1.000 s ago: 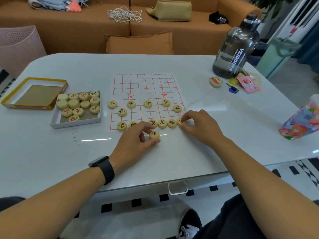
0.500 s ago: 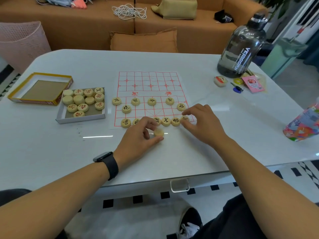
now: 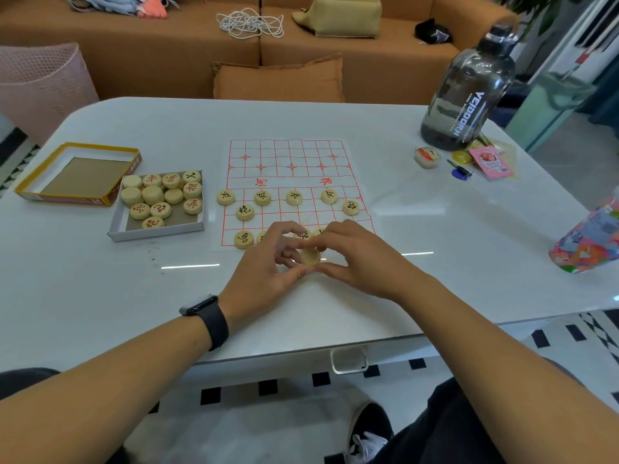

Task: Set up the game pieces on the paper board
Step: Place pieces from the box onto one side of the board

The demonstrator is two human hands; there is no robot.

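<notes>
The paper board (image 3: 288,155) with its red grid lies in the middle of the white table (image 3: 100,296). Round wooden pieces with black characters stand on its near half, such as one (image 3: 262,197) in the soldier row; my hands hide part of the nearest row. Just off the board's near edge, a piece with a blank face up (image 3: 310,256) is pinched between the fingertips of my left hand (image 3: 264,272) and my right hand (image 3: 358,259). A white box tray (image 3: 157,233) left of the board holds several more pieces, some with red characters.
The yellow box lid (image 3: 75,198) lies at the far left. A large dark water bottle (image 3: 469,95) stands at the back right, with small items (image 3: 427,158) beside it. A colourful cup (image 3: 589,244) sits near the right edge. An orange sofa (image 3: 167,61) is behind the table.
My right hand has left the nearest row and come over to the piece in my left hand. The piece was turned from character up to blank face up and lifted a little.
</notes>
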